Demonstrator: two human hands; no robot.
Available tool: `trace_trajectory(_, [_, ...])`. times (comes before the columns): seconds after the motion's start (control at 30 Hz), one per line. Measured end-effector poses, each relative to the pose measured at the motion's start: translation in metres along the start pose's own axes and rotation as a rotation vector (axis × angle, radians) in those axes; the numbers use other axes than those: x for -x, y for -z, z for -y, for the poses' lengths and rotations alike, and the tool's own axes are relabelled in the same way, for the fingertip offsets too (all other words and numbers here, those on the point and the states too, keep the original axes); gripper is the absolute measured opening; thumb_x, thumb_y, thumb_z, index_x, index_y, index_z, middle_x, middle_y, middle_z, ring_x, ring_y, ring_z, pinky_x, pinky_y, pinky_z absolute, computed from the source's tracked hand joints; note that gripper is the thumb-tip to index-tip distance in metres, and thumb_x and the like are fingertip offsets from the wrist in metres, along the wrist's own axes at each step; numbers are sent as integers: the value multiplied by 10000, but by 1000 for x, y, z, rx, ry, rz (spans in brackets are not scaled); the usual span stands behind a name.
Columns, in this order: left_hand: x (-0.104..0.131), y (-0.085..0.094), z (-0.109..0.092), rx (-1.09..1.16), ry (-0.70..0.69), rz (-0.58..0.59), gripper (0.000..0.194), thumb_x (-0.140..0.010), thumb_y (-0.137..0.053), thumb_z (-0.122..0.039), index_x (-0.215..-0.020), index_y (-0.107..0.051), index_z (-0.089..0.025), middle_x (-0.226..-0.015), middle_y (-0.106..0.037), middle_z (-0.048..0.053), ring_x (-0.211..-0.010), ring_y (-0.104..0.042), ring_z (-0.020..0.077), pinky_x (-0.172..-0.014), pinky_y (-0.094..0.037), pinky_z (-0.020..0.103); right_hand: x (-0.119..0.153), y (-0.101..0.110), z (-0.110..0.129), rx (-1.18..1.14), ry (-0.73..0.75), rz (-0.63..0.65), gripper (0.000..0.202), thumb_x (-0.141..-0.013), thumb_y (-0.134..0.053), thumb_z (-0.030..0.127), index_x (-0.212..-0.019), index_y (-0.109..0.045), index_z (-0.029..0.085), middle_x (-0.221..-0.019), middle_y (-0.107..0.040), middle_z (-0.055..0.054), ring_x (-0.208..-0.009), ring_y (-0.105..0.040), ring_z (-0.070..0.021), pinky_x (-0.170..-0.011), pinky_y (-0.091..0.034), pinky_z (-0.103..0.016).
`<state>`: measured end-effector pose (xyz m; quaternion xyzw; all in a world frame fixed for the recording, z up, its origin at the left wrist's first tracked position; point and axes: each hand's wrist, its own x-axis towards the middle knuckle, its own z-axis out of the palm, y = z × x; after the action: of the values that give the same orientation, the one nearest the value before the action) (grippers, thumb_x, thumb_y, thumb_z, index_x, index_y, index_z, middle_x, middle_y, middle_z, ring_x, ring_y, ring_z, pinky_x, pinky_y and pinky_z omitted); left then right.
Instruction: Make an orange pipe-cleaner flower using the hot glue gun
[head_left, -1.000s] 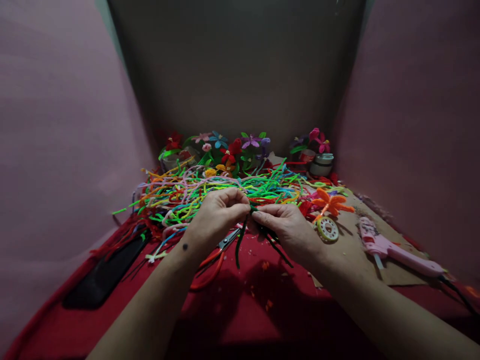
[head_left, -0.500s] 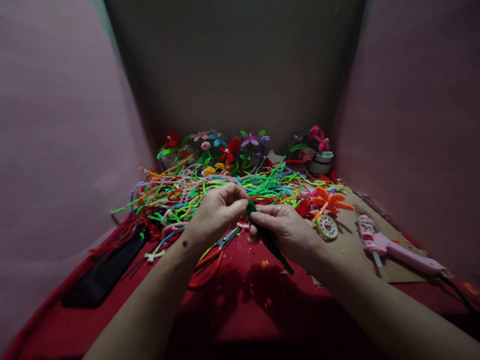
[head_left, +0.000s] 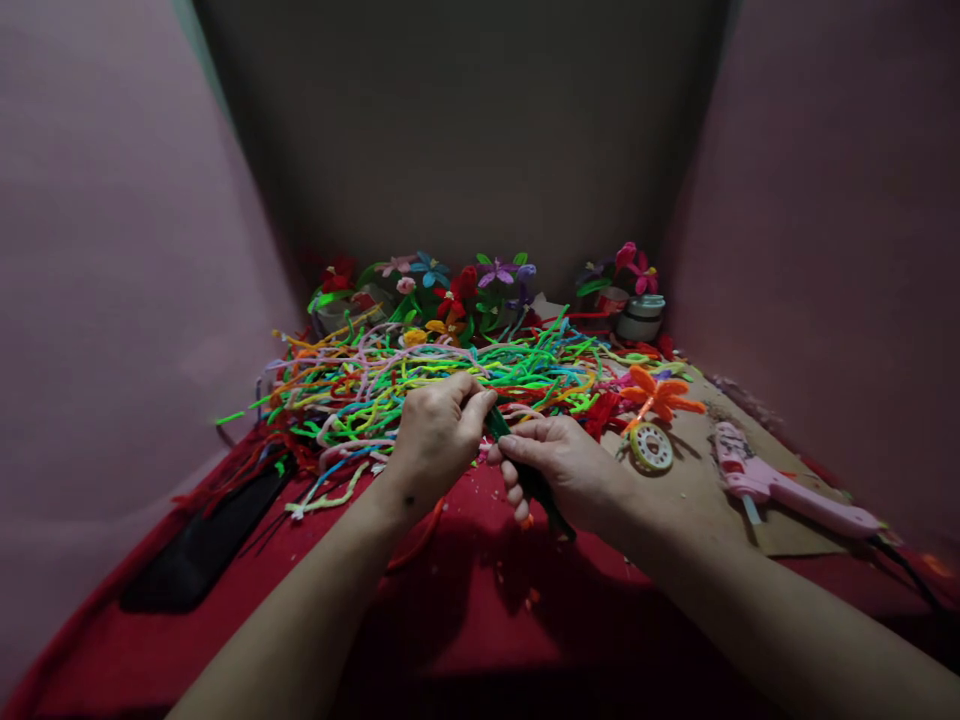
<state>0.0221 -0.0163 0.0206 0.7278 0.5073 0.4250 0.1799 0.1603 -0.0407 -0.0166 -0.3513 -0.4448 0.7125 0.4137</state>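
Note:
Between my two hands runs a dark green, pipe-cleaner-like strip (head_left: pixel 556 518), slanting down to the right. My left hand (head_left: pixel 441 435) pinches its upper end between thumb and bent fingers. My right hand (head_left: pixel 566 462) grips it lower down, thumb on top, the other fingers curled beneath. Scissors lie under my left wrist; only part of an orange-red handle (head_left: pixel 421 545) shows. Just beyond the hands spreads a heap of coloured pipe cleaners (head_left: pixel 420 375).
On the right, a pink glue gun (head_left: pixel 799 497) rests on a brown board (head_left: pixel 806 540), near an orange pipe-cleaner flower (head_left: pixel 660 396) and a yellow-rimmed spool (head_left: pixel 651 449). A black phone-like slab (head_left: pixel 199 555) lies left on red cloth (head_left: pixel 480 640). Pipe-cleaner flowers (head_left: pixel 457 295) line the back.
My left hand has turned and shifted slightly, now covering the scissor blades. My right hand's lower fingers show more under the strip. The whole view has shifted slightly.

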Motion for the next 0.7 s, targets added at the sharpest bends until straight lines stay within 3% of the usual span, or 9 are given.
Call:
trace_trajectory(0.17, [-6,9,7,514,306,371,169,-709,-598,-333,-734,-573,-168,-478,-422,-65,-392,-337,59,-418,-264,195,6,-2,11,5,-18,25,129,-759,-558,191,-665,-567,104,-466,-528,26,-353,-504,-73,-330,-420,-168])
trace_trajectory(0.27, [-8,9,11,607,335,502,210,-703,-612,-365,-726,-573,-160,-442,-387,-73,-368,-278,46,-391,-204,187,9,-5,15,5,-34,24,141,-775,-543,188,-658,-554,111,-440,-523,29,-335,-498,-75,-313,-406,-162])
trace_trajectory(0.37, [-7,7,10,491,275,428,228,-705,-599,-364,-636,-543,-155,-466,-430,-53,-394,-319,52,-403,-214,192,9,-6,13,-17,-43,36,145,-790,-528,189,-668,-551,115,-441,-531,26,-343,-508,-77,-322,-422,-161])
trace_trajectory(0.53, [-9,9,8,106,117,135,272,-688,-594,-317,-497,-490,-154,-433,-384,-54,-411,-310,56,-406,-204,202,5,-4,2,-38,-114,26,116,-782,-546,185,-694,-564,111,-475,-552,15,-374,-536,-90,-359,-479,-200])
trace_trajectory(0.6, [-10,11,10,192,176,150,254,-683,-601,-325,-523,-497,-159,-423,-373,-60,-392,-299,55,-392,-195,201,3,-3,-1,-51,-107,19,111,-779,-547,181,-701,-568,104,-482,-563,6,-383,-552,-104,-365,-493,-222])
trace_trajectory(0.7, [-11,11,13,541,315,308,211,-691,-610,-350,-628,-524,-169,-420,-342,-80,-360,-264,46,-376,-195,192,4,-3,1,-73,-103,42,116,-783,-531,172,-702,-566,97,-482,-577,-10,-396,-571,-119,-387,-508,-243])
